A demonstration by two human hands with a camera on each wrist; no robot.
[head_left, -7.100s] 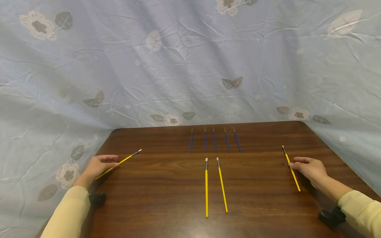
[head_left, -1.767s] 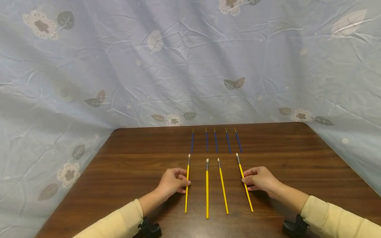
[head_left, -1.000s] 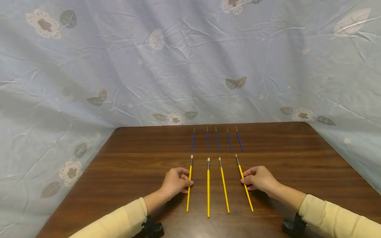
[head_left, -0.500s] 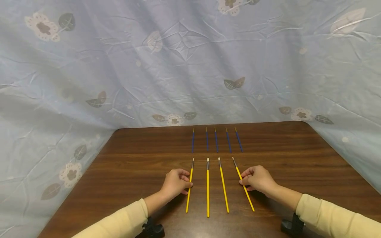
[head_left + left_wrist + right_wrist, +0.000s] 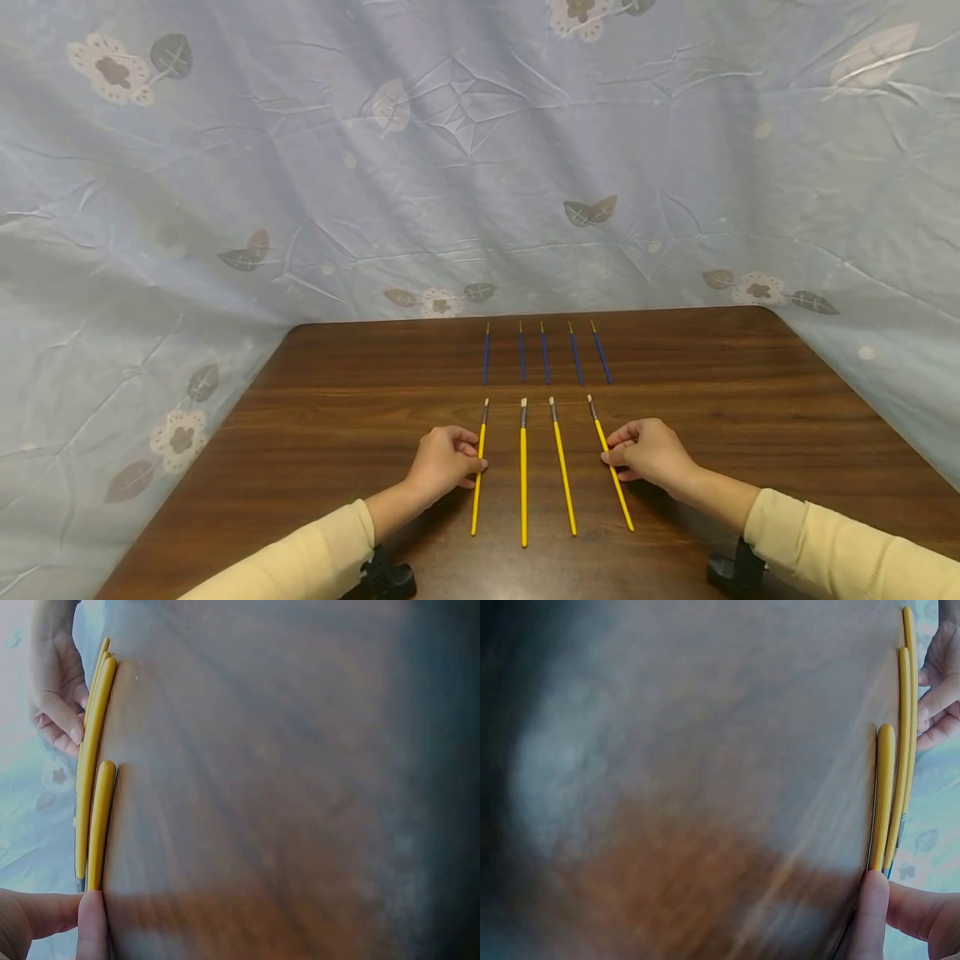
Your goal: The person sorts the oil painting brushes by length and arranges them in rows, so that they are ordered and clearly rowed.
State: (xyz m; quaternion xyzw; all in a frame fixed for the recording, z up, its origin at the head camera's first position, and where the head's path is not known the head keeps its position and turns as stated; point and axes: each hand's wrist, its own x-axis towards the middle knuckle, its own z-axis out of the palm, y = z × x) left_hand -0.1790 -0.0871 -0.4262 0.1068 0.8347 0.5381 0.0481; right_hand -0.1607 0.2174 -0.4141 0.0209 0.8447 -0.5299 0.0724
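My left hand [image 5: 442, 460] pinches the yellow handle of the leftmost paintbrush [image 5: 477, 492] between thumb and fingers, bristles pointing away from me. On the other side, my right hand [image 5: 649, 454] pinches the rightmost yellow paintbrush [image 5: 622, 498], which slants with its tip leaning left. Between them lie two more yellow brushes, a straight one [image 5: 524, 483] and a slightly tilted one [image 5: 564, 483]. In the left wrist view the thumb and a finger [image 5: 91, 922] meet at the held handle [image 5: 103, 825]. The right wrist view shows fingertips [image 5: 874, 904] against the other held handle [image 5: 884, 795].
Several thin blue paintbrushes [image 5: 545, 357] lie in a row farther back on the brown wooden table [image 5: 337, 417]. A pale floral cloth [image 5: 465, 167] hangs behind the table and along its sides. Black wrist devices [image 5: 386, 575] sit under the cuffs.
Both hands have come in from the table's sides to the middle, each bringing a yellow brush beside the two lying there. Over the last second the held brushes have shifted only slightly.
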